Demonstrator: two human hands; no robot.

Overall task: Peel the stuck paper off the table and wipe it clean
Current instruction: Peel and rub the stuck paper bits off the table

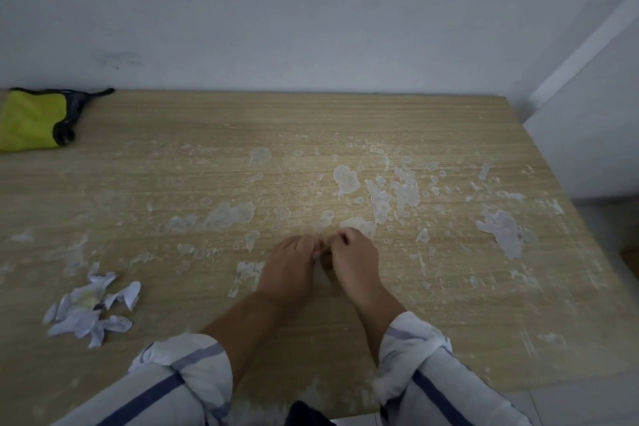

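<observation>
Two hands meet near the middle of the light wood-grain tabletop (449,339): the left hand (290,266) and the right hand (352,263) both have their fingers curled downward, tips close together over one spot of the surface. From my feed I cannot tell whether either actually pinches a scrap. Pale grey-white patches of stuck paper (501,228) are spread across the tabletop, thickest from the centre out to the right, with one patch just beyond the right knuckles. On the near left lies a loose heap of torn white paper scraps (86,315), well apart from the hands. At the far left, against the white wall (311,10), sits a yellow cloth with black edging (31,124). White sleeves with blue stripes (193,373) are rolled up on both forearms.
</observation>
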